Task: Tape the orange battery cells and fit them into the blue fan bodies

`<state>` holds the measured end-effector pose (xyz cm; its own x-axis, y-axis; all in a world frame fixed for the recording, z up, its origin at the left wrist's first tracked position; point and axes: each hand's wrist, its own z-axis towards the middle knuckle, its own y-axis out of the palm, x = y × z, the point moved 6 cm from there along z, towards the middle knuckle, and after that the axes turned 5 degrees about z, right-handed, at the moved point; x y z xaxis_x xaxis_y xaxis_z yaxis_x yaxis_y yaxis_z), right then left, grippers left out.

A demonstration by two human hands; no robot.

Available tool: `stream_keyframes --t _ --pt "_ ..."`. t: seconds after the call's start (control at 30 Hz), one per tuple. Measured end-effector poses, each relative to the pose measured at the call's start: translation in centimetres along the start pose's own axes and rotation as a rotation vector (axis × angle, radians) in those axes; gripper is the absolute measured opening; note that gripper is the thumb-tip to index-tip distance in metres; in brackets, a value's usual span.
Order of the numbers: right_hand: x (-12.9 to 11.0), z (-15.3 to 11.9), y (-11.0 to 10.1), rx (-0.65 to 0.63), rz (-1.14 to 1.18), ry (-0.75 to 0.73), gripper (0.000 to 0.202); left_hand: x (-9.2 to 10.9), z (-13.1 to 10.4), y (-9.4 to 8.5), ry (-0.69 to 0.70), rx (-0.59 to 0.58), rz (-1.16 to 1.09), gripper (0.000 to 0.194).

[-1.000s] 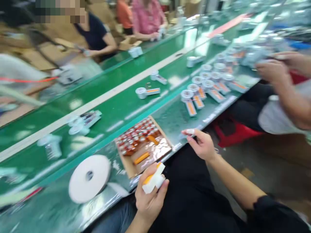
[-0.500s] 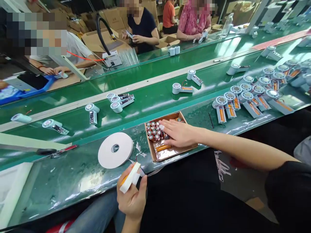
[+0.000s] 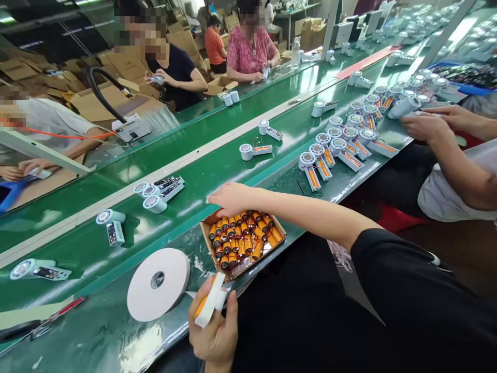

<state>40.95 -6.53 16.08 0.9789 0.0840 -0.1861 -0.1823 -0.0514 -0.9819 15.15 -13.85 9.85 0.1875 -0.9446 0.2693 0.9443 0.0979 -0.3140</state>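
My left hand (image 3: 215, 331), low in the middle, grips an orange cylindrical battery (image 3: 203, 304) with white tape (image 3: 212, 303) along it. Most of the battery is hidden by the tape and fingers. My right hand (image 3: 230, 198) is over the far left edge of a shallow cardboard box (image 3: 244, 271), fingers stretched to the left and apparently holding nothing. Orange batteries (image 3: 243, 243) with thin wires lie spread across the box. Left of the box, a large roll of white tape (image 3: 147, 292) lies flat on the bench.
Red-and-black scissors (image 3: 42, 321) lie at the left. White device housings (image 3: 154, 203) sit along the green conveyor (image 3: 209, 171); more are grouped on the bench (image 3: 310, 160) to the right. A co-worker's hands (image 3: 430, 122) work at the right, and other people sit across the belt.
The view has turned right. My right hand has moved from in the box to its far left edge. The batteries, earlier bunched with ends up, now lie spread out. My left hand keeps its battery.
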Motion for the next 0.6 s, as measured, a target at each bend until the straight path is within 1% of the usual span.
stream_keyframes --t 0.03,0.1,0.13,0.2,0.27,0.33,0.37,0.43,0.5,0.53,0.57,0.6 --pt "1.1 0.4 -0.1 -0.032 0.002 0.058 0.032 0.5 0.2 0.3 0.001 0.015 -0.008 0.023" --pt "2.7 0.8 -0.2 -0.082 0.014 0.123 0.026 1.4 0.8 0.7 0.004 0.05 -0.031 0.029" --pt "3.3 0.6 -0.4 -0.076 0.023 0.146 0.023 1.8 1.2 0.9 0.011 0.061 -0.047 0.032" --pt "4.8 -0.5 -0.8 -0.039 0.03 0.219 0.028 2.4 2.0 1.4 0.044 0.065 -0.083 0.035" --pt "6.3 -3.1 -1.2 0.003 0.019 0.316 0.036 2.6 2.4 1.9 0.065 0.046 -0.102 0.034" --pt "7.4 -6.8 -0.9 0.025 -0.003 0.409 0.04 2.3 2.2 2.3 0.051 0.028 -0.106 0.031" --pt "7.6 -8.8 -0.5 0.023 -0.019 0.448 0.041 2.1 1.9 2.5 0.037 0.024 -0.109 0.029" --pt "7.2 -13.0 1.1 0.016 -0.051 0.543 0.046 1.6 0.8 3.0 0.002 0.006 -0.12 0.027" --pt "5.5 -16.7 3.3 0.027 -0.046 0.65 0.052 1.2 -0.3 3.8 -0.045 -0.041 -0.133 0.027" --pt "4.2 -18.1 4.7 0.032 -0.008 0.679 0.052 1.0 -0.7 4.2 -0.068 -0.068 -0.143 0.027" --pt "2.5 -19.2 6.1 0.037 0.046 0.671 0.05 0.8 -0.9 4.5 -0.089 -0.086 -0.154 0.027" --pt "0.7 -19.7 7.4 0.044 0.115 0.63 0.045 0.7 -1.0 4.7 -0.101 -0.09 -0.162 0.027"
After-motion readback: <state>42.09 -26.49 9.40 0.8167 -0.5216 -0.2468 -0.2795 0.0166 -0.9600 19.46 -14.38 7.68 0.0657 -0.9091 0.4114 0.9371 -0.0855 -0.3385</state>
